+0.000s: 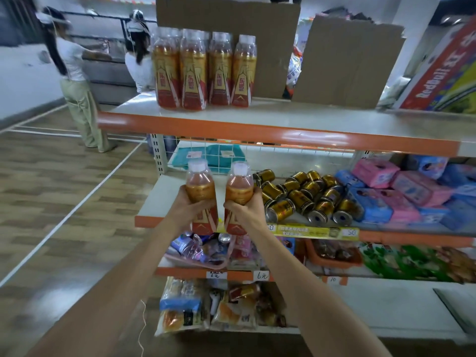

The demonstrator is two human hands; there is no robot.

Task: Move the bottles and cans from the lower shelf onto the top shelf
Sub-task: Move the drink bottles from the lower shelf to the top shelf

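Head view: a clear plastic bottle [199, 186] of amber drink, red-and-gold labelled, is gripped round its middle by the left hand [192, 206], a second bottle [239, 185] likewise by the right hand [246, 206]. Both are held upright before the orange-edged lower shelf [159, 199], beside toppled gold cans [301, 194].

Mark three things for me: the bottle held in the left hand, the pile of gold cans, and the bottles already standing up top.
Left held bottle [200, 188]: head view, on its gold label band.
Gold cans [301, 199]: head view, on a can near the pile's middle.
Upper bottle row [193, 73]: head view, on the second bottle's label.
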